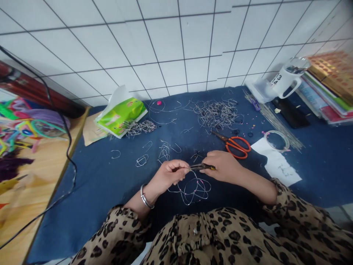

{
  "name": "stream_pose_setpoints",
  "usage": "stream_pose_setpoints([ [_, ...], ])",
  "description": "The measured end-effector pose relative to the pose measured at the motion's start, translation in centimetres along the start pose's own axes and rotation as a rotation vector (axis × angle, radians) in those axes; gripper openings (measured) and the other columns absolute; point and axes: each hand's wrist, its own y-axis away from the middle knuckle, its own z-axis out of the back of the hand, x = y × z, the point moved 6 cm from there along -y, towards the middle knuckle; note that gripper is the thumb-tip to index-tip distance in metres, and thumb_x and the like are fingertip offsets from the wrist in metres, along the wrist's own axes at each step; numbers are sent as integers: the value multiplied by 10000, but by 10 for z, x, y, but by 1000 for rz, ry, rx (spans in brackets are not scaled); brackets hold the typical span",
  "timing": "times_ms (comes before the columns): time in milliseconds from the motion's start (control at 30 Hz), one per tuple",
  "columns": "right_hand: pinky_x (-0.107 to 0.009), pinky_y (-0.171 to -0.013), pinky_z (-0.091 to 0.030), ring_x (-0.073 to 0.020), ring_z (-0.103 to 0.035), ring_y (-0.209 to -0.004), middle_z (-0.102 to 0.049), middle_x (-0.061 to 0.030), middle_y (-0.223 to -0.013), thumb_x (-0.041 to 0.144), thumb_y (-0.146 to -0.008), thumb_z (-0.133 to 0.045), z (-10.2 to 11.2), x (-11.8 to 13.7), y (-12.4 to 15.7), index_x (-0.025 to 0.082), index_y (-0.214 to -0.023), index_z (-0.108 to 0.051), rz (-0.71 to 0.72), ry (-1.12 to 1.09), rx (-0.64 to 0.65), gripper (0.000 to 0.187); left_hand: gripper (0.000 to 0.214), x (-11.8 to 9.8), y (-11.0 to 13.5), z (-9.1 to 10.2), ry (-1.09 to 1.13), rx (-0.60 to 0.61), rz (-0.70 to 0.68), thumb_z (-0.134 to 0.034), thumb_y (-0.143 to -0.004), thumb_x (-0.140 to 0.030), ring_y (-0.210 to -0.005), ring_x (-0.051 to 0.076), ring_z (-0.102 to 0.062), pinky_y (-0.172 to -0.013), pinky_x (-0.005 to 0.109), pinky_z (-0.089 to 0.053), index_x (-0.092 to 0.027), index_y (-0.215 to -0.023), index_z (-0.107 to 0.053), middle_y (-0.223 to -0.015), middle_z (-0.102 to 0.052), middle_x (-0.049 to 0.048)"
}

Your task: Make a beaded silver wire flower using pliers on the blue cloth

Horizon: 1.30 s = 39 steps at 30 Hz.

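Observation:
In my left hand [174, 172] I pinch the upper end of a looped wire piece [195, 191] strung with small pink beads. Its thin loops hang below my fingers, over the dark blue cloth. My right hand [222, 166] is closed round a pair of pliers [202, 167], whose jaws point left and meet the wire at my left fingertips. Whether the jaws grip the wire is too small to tell. Just behind my right hand lie scissors with orange handles [239, 147]. Several bent wire pieces [164, 151] lie beyond my left hand.
A tangled wire heap [217, 114] lies at the back, with a green packet [121, 117] to its left. On the right are white paper [282, 165], a tape roll [276, 141], straight wires [281, 127], a white mug [288, 79] and stacked books [325, 95]. A black cable [72, 162] runs along the left.

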Motion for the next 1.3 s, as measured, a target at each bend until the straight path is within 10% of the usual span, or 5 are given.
stream_pose_setpoints([
  [1300,-251,-593,-272,-118,-494,-696,-540,14,-696,322,-815,-518,-15,10,2,206,-754,-582,178,108,63,146,120,-15,2,-6,-141,334,-57,-624,-741,-232,-489,35,-397,-439,134,-330,-116,-761,-646,-593,-529,-25],
])
